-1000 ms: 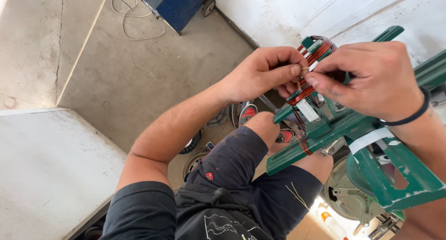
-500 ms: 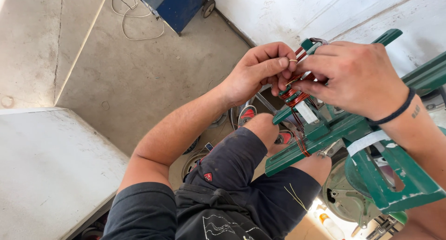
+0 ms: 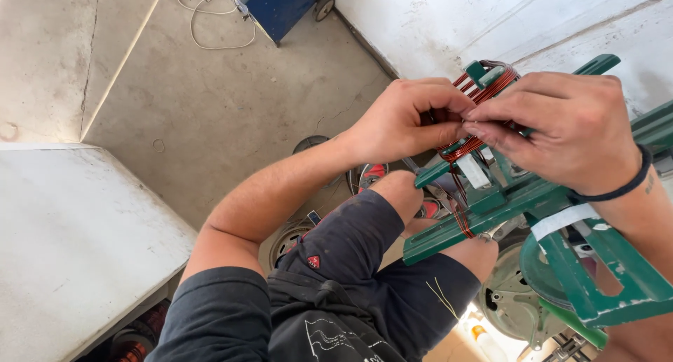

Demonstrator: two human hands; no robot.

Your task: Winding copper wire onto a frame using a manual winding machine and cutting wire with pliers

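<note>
Head view. Both hands meet at the upper end of the green winding frame [image 3: 491,208], over the copper wire coil [image 3: 484,89].

Change over the last second: the left hand [image 3: 399,120] has slid up along the coil and now pinches it nearer the top; the right hand [image 3: 561,127] has settled lower over the coil's right side, knuckles covering more of it. Grip looks tightened on both sides, so the work reads as gathering or dressing the turns, not yet freeing them from the frame.

Fingers: left thumb and fingers [image 3: 449,113] nearly closed on the reddish strands. Right fingertips [image 3: 484,127] pressed together on the same bundle, thumb hidden beneath.

Coil sits at the frame's upper end, wrapped round a green peg. Its long axis runs from upper right down to lower left, following the frame's arm; a second copper loop [image 3: 463,222] sits lower on that arm.

Below: the person's knee [image 3: 396,194], dark shorts [image 3: 364,278]. Concrete floor [image 3: 210,103], blue cabinet [image 3: 280,4] at the far edge.
</note>
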